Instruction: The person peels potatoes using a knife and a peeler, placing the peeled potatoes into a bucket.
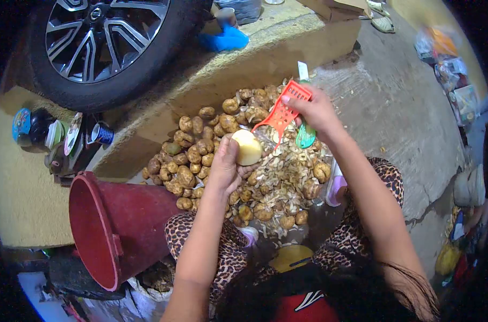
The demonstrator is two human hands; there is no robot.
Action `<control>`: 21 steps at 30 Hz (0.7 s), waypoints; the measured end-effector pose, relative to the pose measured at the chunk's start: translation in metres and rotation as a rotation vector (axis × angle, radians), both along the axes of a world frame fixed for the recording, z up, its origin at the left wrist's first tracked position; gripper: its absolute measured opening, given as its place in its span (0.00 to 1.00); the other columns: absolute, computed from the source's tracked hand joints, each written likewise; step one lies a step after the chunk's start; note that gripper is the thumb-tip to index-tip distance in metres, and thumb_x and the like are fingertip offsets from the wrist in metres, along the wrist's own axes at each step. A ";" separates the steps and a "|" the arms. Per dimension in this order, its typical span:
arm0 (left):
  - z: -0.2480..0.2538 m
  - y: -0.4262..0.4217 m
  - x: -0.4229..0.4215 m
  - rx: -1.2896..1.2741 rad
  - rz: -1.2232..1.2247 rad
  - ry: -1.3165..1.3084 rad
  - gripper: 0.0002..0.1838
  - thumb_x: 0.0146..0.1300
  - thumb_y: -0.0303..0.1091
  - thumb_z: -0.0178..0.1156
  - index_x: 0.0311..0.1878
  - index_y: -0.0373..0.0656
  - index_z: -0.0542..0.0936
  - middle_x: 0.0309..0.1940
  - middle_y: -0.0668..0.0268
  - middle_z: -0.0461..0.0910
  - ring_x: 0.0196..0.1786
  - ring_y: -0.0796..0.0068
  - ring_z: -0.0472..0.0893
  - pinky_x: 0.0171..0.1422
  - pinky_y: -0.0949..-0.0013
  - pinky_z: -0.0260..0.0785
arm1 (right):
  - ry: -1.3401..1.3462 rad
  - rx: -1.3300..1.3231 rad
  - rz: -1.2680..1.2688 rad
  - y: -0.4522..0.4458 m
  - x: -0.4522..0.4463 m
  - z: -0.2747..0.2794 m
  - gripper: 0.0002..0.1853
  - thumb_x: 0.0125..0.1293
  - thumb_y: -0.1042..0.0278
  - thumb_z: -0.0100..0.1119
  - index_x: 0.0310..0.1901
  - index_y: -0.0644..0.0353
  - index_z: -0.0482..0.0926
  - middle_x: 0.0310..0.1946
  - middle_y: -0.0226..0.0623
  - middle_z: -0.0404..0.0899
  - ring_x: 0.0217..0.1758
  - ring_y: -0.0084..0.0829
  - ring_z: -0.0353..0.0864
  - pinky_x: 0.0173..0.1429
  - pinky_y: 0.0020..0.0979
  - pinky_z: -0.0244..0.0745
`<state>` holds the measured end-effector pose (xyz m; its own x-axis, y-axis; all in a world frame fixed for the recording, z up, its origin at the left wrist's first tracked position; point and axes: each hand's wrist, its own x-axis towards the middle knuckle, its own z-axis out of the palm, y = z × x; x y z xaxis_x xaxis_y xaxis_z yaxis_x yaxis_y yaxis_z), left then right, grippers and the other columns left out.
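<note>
My left hand (228,169) holds a pale peeled potato (248,147), its fingers wrapped under and beside it. Gripped in my right hand (315,110) is an orange-red peeler (283,112), whose forked end is close to the potato's upper right side. Below both hands lies a heap of potato peelings (292,185). Unpeeled brown potatoes (193,155) are piled to the left of the peelings and behind them. A green tool (305,136) shows just under my right hand; whether it touches the hand cannot be made out.
A red bucket (142,214) lies tipped at the left, its mouth facing left. On the concrete ledge (244,59) are a car wheel (101,43) and a blue cloth (226,39). Bagged items (450,64) lie at the far right. My legs flank the peelings.
</note>
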<state>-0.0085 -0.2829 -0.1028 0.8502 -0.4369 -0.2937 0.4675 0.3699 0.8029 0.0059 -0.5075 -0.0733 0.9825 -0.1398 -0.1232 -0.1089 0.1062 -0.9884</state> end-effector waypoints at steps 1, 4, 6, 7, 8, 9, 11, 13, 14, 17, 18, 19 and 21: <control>-0.008 0.001 0.006 -0.034 0.046 0.073 0.31 0.54 0.57 0.58 0.50 0.41 0.66 0.40 0.60 0.76 0.38 0.61 0.80 0.39 0.63 0.78 | -0.030 -0.002 -0.002 0.002 0.000 -0.003 0.09 0.56 0.67 0.62 0.33 0.62 0.74 0.20 0.28 0.75 0.15 0.16 0.68 0.18 0.19 0.63; -0.005 -0.003 0.008 -0.143 0.159 0.288 0.22 0.58 0.54 0.54 0.42 0.44 0.72 0.34 0.64 0.77 0.30 0.68 0.79 0.31 0.72 0.75 | -0.008 0.050 0.006 0.014 -0.004 -0.003 0.09 0.56 0.67 0.62 0.33 0.62 0.74 0.20 0.28 0.75 0.16 0.16 0.69 0.18 0.19 0.63; -0.009 0.000 0.010 -0.232 0.155 0.403 0.19 0.59 0.54 0.51 0.38 0.46 0.74 0.30 0.67 0.77 0.25 0.72 0.77 0.24 0.77 0.70 | -0.027 0.081 0.035 0.020 -0.003 -0.010 0.09 0.56 0.67 0.62 0.33 0.61 0.74 0.21 0.28 0.75 0.17 0.15 0.69 0.19 0.19 0.63; 0.010 -0.016 0.005 -0.053 0.336 0.491 0.18 0.58 0.54 0.48 0.35 0.50 0.75 0.26 0.72 0.76 0.19 0.76 0.71 0.17 0.80 0.57 | -0.026 0.086 0.026 0.025 -0.004 -0.009 0.09 0.56 0.67 0.62 0.33 0.61 0.75 0.21 0.28 0.75 0.17 0.15 0.69 0.19 0.19 0.64; 0.009 -0.017 0.007 -0.057 0.308 0.477 0.18 0.58 0.54 0.48 0.35 0.50 0.75 0.25 0.73 0.76 0.19 0.76 0.70 0.16 0.80 0.56 | -0.028 0.091 0.018 0.028 -0.004 -0.009 0.09 0.56 0.67 0.62 0.33 0.61 0.75 0.21 0.28 0.75 0.17 0.15 0.69 0.19 0.19 0.64; 0.008 -0.017 0.008 -0.064 0.280 0.463 0.17 0.58 0.54 0.48 0.35 0.51 0.75 0.24 0.74 0.75 0.19 0.77 0.70 0.16 0.80 0.54 | -0.038 0.163 -0.020 0.032 -0.002 -0.007 0.09 0.56 0.67 0.62 0.33 0.61 0.75 0.21 0.28 0.76 0.16 0.15 0.69 0.19 0.19 0.65; 0.010 -0.020 0.006 -0.051 0.287 0.468 0.17 0.56 0.53 0.49 0.34 0.51 0.75 0.23 0.74 0.75 0.18 0.76 0.69 0.15 0.78 0.54 | -0.079 0.161 0.026 0.045 -0.005 -0.003 0.09 0.56 0.66 0.62 0.33 0.61 0.75 0.21 0.28 0.75 0.16 0.16 0.70 0.19 0.19 0.65; 0.010 -0.021 0.005 -0.076 0.260 0.449 0.16 0.53 0.51 0.51 0.36 0.49 0.76 0.27 0.70 0.77 0.23 0.76 0.73 0.18 0.76 0.55 | -0.090 0.036 0.087 0.056 -0.010 -0.009 0.09 0.55 0.66 0.63 0.33 0.61 0.75 0.21 0.28 0.76 0.16 0.16 0.72 0.19 0.19 0.66; 0.010 -0.021 0.004 -0.087 0.247 0.441 0.17 0.52 0.50 0.52 0.36 0.48 0.76 0.28 0.67 0.78 0.25 0.75 0.75 0.20 0.75 0.56 | -0.101 0.047 0.067 0.054 -0.009 -0.008 0.09 0.55 0.66 0.62 0.33 0.61 0.75 0.21 0.28 0.76 0.17 0.16 0.72 0.19 0.19 0.67; -0.004 -0.004 0.013 -0.228 0.068 0.422 0.15 0.51 0.48 0.53 0.34 0.47 0.76 0.25 0.66 0.77 0.23 0.73 0.76 0.16 0.71 0.61 | -0.102 0.060 -0.093 0.037 -0.001 0.002 0.08 0.56 0.67 0.61 0.34 0.61 0.75 0.21 0.29 0.77 0.16 0.16 0.72 0.19 0.19 0.67; -0.005 0.003 0.015 -0.299 -0.059 0.388 0.15 0.51 0.48 0.53 0.33 0.47 0.76 0.24 0.65 0.77 0.22 0.72 0.76 0.15 0.70 0.62 | -0.212 -0.034 -0.143 0.026 0.010 0.006 0.07 0.57 0.68 0.60 0.34 0.61 0.75 0.21 0.29 0.77 0.16 0.16 0.72 0.19 0.20 0.67; -0.007 0.004 0.017 -0.356 -0.023 0.377 0.14 0.51 0.47 0.53 0.31 0.46 0.76 0.22 0.65 0.76 0.19 0.69 0.74 0.13 0.71 0.62 | -0.160 0.033 -0.124 0.025 0.009 0.004 0.07 0.57 0.68 0.60 0.34 0.61 0.75 0.21 0.29 0.77 0.16 0.16 0.71 0.18 0.19 0.67; -0.006 -0.002 0.016 -0.270 0.115 0.485 0.15 0.51 0.47 0.53 0.30 0.45 0.76 0.21 0.65 0.76 0.16 0.69 0.71 0.12 0.73 0.58 | -0.102 0.089 -0.027 0.039 -0.002 0.002 0.07 0.58 0.68 0.59 0.33 0.61 0.75 0.21 0.30 0.77 0.15 0.16 0.71 0.18 0.19 0.67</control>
<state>0.0071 -0.2847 -0.1084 0.6926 -0.4633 -0.5528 0.7036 0.6029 0.3761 0.0035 -0.4684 -0.0716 0.9866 -0.1590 -0.0361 -0.0043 0.1958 -0.9806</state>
